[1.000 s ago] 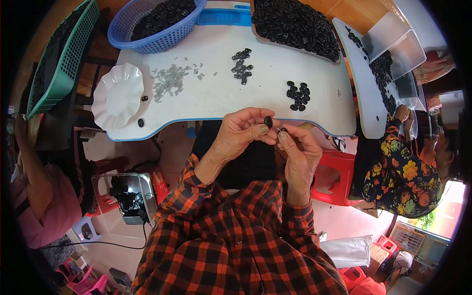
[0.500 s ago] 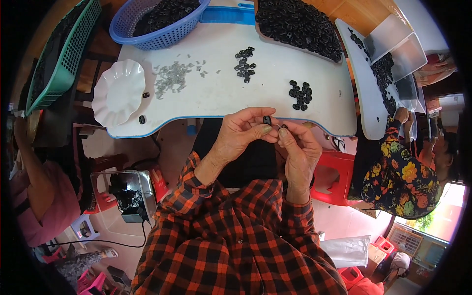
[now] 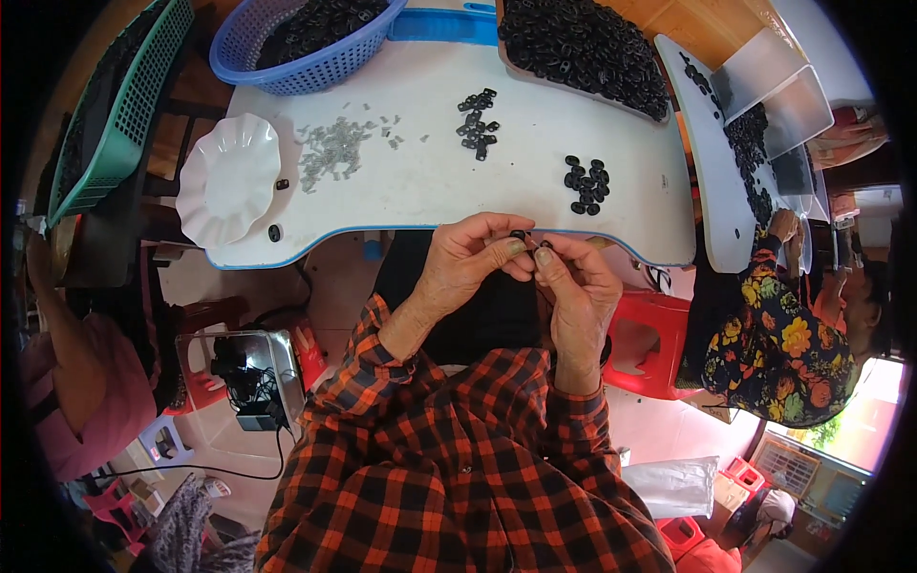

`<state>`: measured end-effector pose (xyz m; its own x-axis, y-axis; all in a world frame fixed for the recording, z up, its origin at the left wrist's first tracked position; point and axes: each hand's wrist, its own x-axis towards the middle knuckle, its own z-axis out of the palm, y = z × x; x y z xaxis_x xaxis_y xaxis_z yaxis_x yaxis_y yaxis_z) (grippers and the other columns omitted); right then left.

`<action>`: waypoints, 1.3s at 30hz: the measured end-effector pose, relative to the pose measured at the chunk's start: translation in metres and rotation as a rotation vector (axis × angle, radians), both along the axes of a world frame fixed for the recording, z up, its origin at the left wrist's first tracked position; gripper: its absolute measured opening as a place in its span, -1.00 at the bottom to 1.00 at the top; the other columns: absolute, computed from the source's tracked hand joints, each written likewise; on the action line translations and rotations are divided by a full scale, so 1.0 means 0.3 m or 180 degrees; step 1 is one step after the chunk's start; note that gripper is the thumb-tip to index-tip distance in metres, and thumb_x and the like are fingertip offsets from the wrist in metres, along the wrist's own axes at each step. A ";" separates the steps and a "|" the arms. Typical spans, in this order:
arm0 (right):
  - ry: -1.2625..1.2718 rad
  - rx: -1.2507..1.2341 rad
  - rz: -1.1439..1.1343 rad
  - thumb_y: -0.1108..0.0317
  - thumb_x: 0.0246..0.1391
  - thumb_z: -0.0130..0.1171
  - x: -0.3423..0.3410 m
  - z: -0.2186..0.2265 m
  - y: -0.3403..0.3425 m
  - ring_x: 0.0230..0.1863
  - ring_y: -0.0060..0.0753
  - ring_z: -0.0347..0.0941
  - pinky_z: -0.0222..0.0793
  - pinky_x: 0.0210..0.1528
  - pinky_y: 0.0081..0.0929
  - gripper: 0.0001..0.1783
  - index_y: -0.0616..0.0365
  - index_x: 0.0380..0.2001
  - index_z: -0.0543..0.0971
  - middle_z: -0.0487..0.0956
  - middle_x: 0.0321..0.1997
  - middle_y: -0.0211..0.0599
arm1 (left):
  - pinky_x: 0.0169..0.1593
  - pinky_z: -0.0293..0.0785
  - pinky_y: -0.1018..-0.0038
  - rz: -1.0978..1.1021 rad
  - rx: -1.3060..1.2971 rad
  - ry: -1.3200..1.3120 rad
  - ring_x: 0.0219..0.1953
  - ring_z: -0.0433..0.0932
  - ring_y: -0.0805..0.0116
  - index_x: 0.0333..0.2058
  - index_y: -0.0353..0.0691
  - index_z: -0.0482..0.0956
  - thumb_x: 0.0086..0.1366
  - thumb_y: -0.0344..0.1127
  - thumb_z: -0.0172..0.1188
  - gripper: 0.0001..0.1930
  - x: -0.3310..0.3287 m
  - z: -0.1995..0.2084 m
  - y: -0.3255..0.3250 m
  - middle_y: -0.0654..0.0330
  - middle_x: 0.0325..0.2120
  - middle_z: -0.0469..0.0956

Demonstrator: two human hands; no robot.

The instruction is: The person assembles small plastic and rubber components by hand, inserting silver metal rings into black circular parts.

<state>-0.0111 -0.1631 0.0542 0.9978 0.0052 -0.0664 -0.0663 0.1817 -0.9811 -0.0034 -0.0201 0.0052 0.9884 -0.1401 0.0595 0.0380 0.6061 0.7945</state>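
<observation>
At the near edge of the white table point(image 3: 420, 191), my left hand point(image 3: 468, 260) pinches a small black oval plastic piece point(image 3: 518, 234) between thumb and fingers. Close against it, my right hand point(image 3: 581, 284) is closed with thumb over finger on another small dark piece point(image 3: 545, 245), mostly covered by the fingertips. The fingertips of both hands nearly meet. Beyond them lie a pile of black oval pieces point(image 3: 586, 186) and a group of black pieces with holes point(image 3: 478, 124). Farther left, small clear pieces point(image 3: 334, 150) are scattered.
A white scalloped plate point(image 3: 229, 181) stands at the table's left, below a blue basket point(image 3: 315, 74) of black parts. At the back right is a heaped tray of black parts point(image 3: 583, 57). Co-workers sit on both sides, one in a flowered top point(image 3: 788, 334).
The black piece in my left hand has tipped, so less of its face shows. Both hands stay close together, having shifted only slightly. At lower left, a patterned garment has moved into view.
</observation>
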 end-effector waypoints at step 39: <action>0.0002 -0.0310 0.0015 0.53 0.00 0.22 0.009 -0.012 0.011 -0.42 -0.71 0.37 0.31 -0.34 -0.76 -0.84 0.28 -0.28 0.58 0.53 -0.43 -0.45 | -0.42 0.64 0.53 0.0160 -0.0133 0.0178 -0.45 0.61 0.36 -0.05 -0.44 0.44 0.17 -0.54 0.18 -0.65 -0.010 -0.002 0.026 0.10 -0.42 0.54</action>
<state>-0.0083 -0.1598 0.0505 0.9977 0.0033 -0.0675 -0.0675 0.0852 -0.9941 -0.0065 -0.0122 0.0045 0.9960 -0.0886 0.0088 0.0503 0.6409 0.7660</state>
